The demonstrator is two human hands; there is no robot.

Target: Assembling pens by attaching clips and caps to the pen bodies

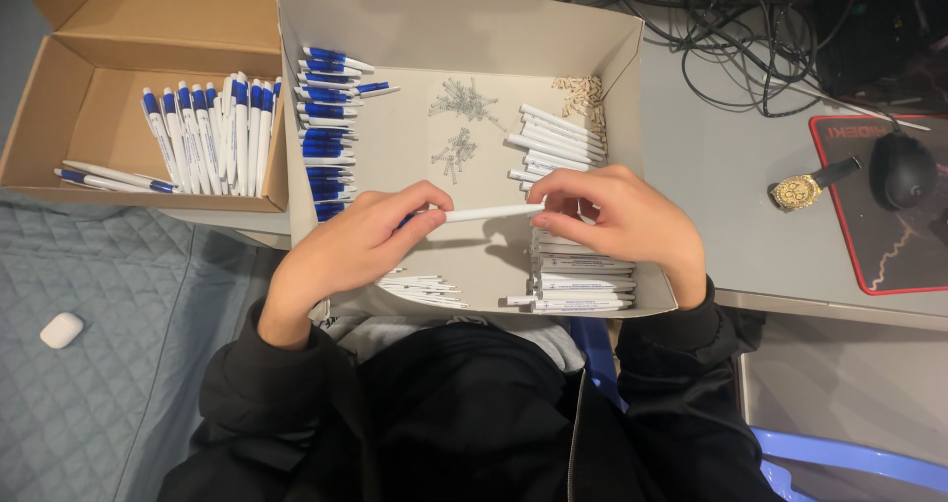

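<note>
My left hand and my right hand hold one white pen level between them, above a shallow grey cardboard tray. The left fingers pinch its blue end, the right fingers grip the other tip. Inside the tray lie a column of blue pen caps at the left, white pen barrels at the right, small springs in the middle and white refills near the front. More stacked white barrels sit under my right wrist.
A brown cardboard box at the left holds several finished blue-and-white pens. On the grey desk at the right lie a gold wristwatch, a black mouse on a red-edged pad and tangled cables. A white earbud case rests on quilted fabric.
</note>
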